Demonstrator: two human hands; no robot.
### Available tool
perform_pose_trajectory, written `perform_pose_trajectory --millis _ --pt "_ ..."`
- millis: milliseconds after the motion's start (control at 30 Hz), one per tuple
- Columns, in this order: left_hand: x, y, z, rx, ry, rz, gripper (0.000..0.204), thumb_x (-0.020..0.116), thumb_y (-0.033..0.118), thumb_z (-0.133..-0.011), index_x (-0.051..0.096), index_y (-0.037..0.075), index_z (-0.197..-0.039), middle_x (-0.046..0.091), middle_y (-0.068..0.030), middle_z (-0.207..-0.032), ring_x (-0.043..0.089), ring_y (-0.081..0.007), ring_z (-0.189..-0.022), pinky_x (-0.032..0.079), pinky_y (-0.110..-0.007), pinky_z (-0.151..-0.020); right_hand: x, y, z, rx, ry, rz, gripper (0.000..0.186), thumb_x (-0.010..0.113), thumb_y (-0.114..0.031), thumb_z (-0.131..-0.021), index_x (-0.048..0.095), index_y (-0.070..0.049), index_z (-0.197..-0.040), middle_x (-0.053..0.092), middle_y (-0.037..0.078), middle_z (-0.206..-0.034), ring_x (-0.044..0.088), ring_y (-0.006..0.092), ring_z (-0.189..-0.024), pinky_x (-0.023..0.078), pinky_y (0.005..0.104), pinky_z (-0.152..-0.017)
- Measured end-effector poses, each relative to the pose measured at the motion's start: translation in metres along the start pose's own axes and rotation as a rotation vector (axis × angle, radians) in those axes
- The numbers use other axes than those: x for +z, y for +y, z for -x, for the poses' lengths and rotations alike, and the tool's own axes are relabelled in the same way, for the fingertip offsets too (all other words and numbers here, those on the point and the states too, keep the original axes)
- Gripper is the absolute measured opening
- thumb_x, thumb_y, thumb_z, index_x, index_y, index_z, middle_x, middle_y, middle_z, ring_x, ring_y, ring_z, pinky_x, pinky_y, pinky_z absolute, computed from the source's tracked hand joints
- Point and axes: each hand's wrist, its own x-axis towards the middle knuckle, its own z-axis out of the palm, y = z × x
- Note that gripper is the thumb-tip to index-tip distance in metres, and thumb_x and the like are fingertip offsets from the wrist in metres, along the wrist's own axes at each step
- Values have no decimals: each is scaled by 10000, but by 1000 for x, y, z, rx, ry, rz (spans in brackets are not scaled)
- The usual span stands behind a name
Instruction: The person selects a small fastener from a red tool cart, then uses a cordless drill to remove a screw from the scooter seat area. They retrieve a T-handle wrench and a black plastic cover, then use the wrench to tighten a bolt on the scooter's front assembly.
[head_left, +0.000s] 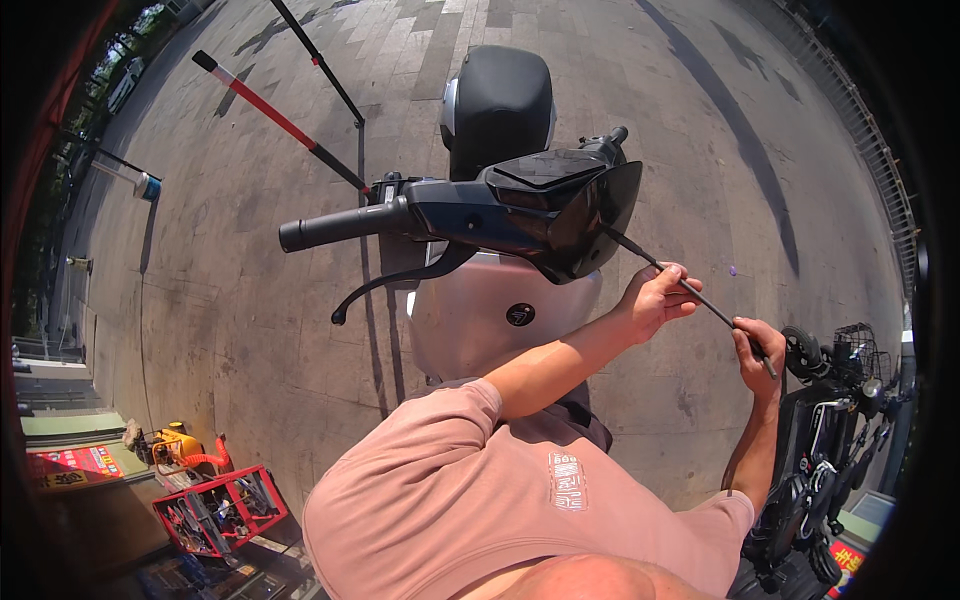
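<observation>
My left hand pinches a long, thin dark rod near its middle. Farther down, my right hand is closed round the rod's lower end, which sticks out a little past the fingers. The rod's thicker upper end touches or sits just in front of the glossy black front cover on a scooter's handlebar; the exact contact is hidden. A black handle grip and a brake lever stick out to the left. Below the cover is a silver-pink front panel with a round black badge.
Beyond the handlebar is the black seat. A red, black and white pole slants at the left. At lower left are a red toolbox and a yellow tool. Parked two-wheelers line the right side. Paving surrounds the scooter.
</observation>
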Motion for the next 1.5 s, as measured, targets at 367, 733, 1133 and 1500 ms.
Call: perform_pose_trajectory --millis 367,733,1133,1500 --pt "-3 -4 -1 13 -8 20 181 473 292 -969 529 121 -992 636 -82 -1027 638 -197 -925 521 -309 -770 2 21 13 280 39 -40 428 428 -329 -987 622 22 -840 593 44 -720 474 88 -617 348 231 -545" --pt "-4 -13 -5 40 14 -12 200 498 307 -957 518 109 -983 637 -56 -963 634 -152 -851 526 -278 -718 9 39 25 365 184 -20 485 396 -375 -993 605 20 -805 529 -12 -688 394 42 -577 268 205 -508" --pt "5 -3 4 20 49 -49 178 498 283 -955 523 107 -972 636 -66 -970 634 -165 -843 524 -294 -747 5 27 22 321 80 -104 380 472 -321 -974 617 8 -852 472 -39 -657 350 38 -572 254 212 -511" --pt "11 4 17 29 188 -18 202 479 249 -971 578 76 -1002 660 -137 -984 663 -229 -862 562 -327 -759 -17 7 -3 -59 -211 -236 133 616 -21 -799 633 -14 -931 558 101 -666 541 219 -556 420 296 -517"
